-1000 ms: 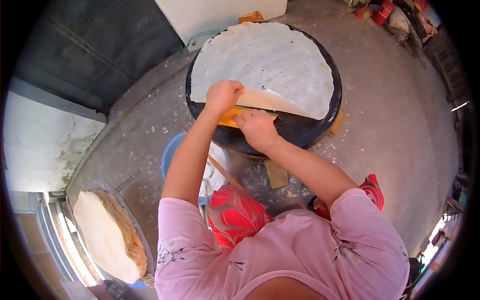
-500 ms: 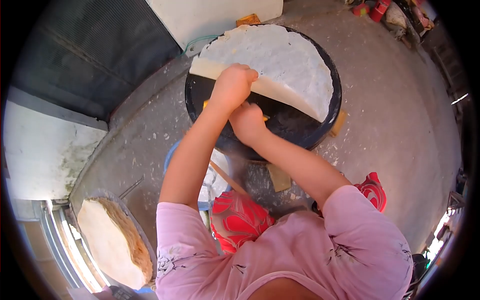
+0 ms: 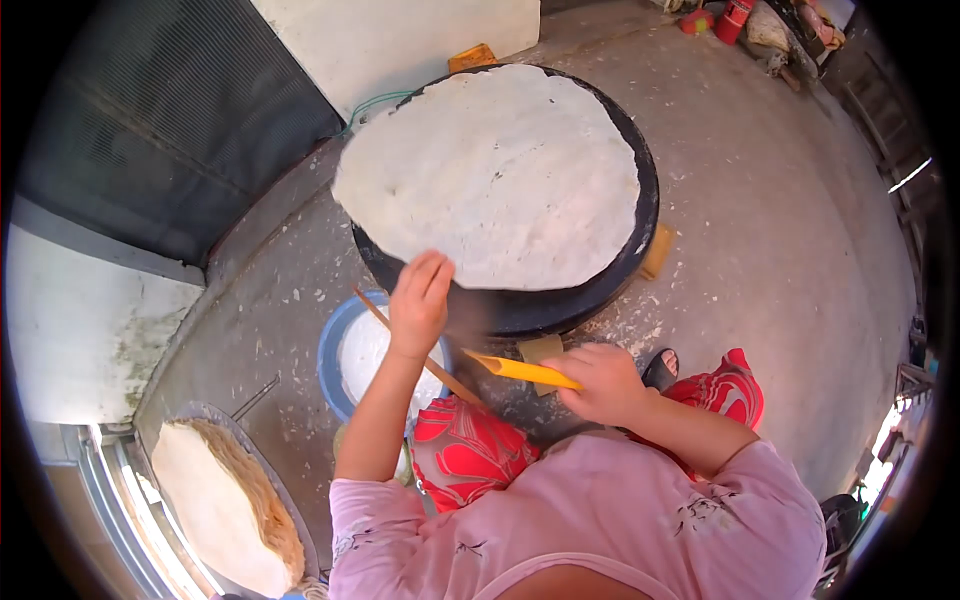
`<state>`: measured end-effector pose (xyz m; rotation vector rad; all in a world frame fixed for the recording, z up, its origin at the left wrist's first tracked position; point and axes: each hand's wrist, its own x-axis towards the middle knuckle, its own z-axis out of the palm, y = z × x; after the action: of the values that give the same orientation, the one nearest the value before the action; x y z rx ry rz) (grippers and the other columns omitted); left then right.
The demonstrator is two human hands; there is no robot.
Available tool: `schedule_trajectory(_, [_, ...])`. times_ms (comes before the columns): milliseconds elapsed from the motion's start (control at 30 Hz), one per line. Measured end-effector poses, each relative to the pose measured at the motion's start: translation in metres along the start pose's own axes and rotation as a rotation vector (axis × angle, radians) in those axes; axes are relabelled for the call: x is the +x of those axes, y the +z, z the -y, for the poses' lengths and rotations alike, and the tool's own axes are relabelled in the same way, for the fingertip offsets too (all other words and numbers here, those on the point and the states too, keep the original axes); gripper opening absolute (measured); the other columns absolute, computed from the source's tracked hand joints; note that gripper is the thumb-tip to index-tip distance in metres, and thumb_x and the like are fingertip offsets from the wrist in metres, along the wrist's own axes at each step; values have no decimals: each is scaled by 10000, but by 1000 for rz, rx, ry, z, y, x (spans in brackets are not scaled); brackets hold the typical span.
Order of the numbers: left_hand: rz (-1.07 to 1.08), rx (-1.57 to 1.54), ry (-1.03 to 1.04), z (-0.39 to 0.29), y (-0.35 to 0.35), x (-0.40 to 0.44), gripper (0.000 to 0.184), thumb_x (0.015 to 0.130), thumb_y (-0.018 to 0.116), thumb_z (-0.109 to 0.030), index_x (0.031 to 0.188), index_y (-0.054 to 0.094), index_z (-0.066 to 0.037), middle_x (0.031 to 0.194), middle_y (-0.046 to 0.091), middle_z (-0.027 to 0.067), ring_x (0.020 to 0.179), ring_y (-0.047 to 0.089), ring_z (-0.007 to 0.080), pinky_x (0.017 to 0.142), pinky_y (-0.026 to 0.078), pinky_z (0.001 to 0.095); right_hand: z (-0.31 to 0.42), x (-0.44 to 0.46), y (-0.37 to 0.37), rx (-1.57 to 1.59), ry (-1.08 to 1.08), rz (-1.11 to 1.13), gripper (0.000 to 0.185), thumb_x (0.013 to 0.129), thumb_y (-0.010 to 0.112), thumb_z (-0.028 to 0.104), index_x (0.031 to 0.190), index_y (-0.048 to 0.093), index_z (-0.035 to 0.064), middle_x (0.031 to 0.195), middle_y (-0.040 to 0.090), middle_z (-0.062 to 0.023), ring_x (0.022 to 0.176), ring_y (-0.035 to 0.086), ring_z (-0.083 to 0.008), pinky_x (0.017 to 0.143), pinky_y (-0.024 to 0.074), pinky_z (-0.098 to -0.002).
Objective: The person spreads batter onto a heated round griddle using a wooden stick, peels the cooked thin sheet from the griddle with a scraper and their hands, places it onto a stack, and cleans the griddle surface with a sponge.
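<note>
A large, thin, pale pancake (image 3: pixel 500 180) lies spread over a round black griddle (image 3: pixel 645 215), its left side hanging past the rim. At the pancake's near-left edge is my left hand (image 3: pixel 418 305), with fingers pressed together on the border. My right hand (image 3: pixel 605 383) is closed around a yellow scraper-like tool (image 3: pixel 525 371) with a slanted, hollow-looking tip, held in front of the griddle and away from the pancake.
A blue basin (image 3: pixel 330 360) of white batter stands left of my knees, a wooden stick (image 3: pixel 455 385) across it. Further left sits a stack of finished pancakes (image 3: pixel 225 505). Yellowish blocks (image 3: pixel 657 250) are by the griddle. A white wall (image 3: pixel 400 45) rises behind.
The pancake went from folded back over the far half to lying flat toward me. My left hand came down with its edge; my right hand drew back right with the yellow tool.
</note>
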<state>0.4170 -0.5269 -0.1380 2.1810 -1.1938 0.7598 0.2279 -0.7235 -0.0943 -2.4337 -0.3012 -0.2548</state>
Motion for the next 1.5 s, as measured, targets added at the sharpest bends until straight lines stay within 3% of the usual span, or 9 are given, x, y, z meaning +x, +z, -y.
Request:
schedule_trajectory(433, [376, 148, 119, -18, 36, 5, 308, 599, 628, -50, 884, 632, -166, 979, 579, 7, 914, 498, 240, 793, 369, 386, -23, -37, 6, 94, 96, -36, 341, 612, 627, 115, 952, 607, 103, 697, 554, -67, 650, 550, -257, 572, 447, -349])
schedule_trajectory(633, [-8, 88, -56, -21, -7, 48, 246, 615, 615, -31, 834, 633, -141, 885, 605, -39, 893, 501, 213, 776, 328, 368, -15, -42, 0, 150, 82, 25, 336, 618, 623, 119, 954, 615, 117, 704, 551, -54, 672, 555, -245, 590, 451, -336])
schedule_trajectory(900, [234, 203, 116, -24, 11, 0, 358, 623, 651, -103, 975, 607, -155, 1035, 573, -31, 982, 475, 232, 806, 325, 381, -15, -42, -8, 192, 40, 55, 332, 615, 622, 119, 947, 619, 109, 703, 559, -60, 657, 557, -245, 593, 453, -344])
schedule_trajectory(1033, [509, 124, -316, -19, 25, -18, 596, 636, 701, -243, 1195, 503, -183, 1327, 346, 132, 1216, 291, 315, 945, 267, 416, -17, -43, -6, 158, 35, 74, 327, 616, 621, 117, 943, 620, 120, 685, 538, -57, 657, 548, -247, 588, 448, -350])
schedule_trajectory(1100, [101, -32, -830, 26, 53, -39, 595, 680, 682, -237, 1219, 469, -102, 1260, 408, 208, 1191, 361, 302, 920, 324, 390, -17, -43, -5, 161, 23, 65, 330, 614, 624, 113, 943, 620, 121, 677, 533, -58, 649, 546, -248, 577, 445, -349])
schedule_trajectory(1167, [63, -229, -1399, 59, 51, -25, 621, 707, 666, -270, 1219, 429, -9, 1213, 422, 234, 1117, 432, 332, 862, 388, 407, -18, -43, -4, 156, 21, 43, 333, 611, 626, 109, 943, 620, 121, 668, 529, -59, 641, 544, -250, 566, 442, -348])
schedule_trajectory(1200, [61, -224, -1405, 71, 52, -21, 621, 707, 666, -270, 1219, 429, -9, 1213, 422, 234, 1117, 432, 332, 862, 388, 407, -20, -44, -4, 151, 24, 46, 337, 607, 628, 107, 944, 621, 115, 685, 551, -58, 642, 552, -249, 569, 446, -344])
schedule_trajectory(1267, [-92, -497, -1677, 84, 52, -14, 298, 718, 674, -217, 894, 577, 3, 694, 551, 79, 529, 495, 162, 450, 380, 280, -20, -45, -4, 145, 28, 49, 342, 603, 630, 105, 945, 622, 108, 702, 573, -56, 643, 560, -248, 573, 449, -339])
schedule_trajectory(1500, [102, -650, -1662, 74, 41, -1, 141, 710, 670, -151, 759, 598, -40, 618, 509, -1, 477, 412, 84, 419, 296, 211, -17, -44, -9, 174, 36, 9, 347, 614, 629, 100, 961, 616, 120, 678, 538, -59, 656, 550, -248, 579, 444, -345])
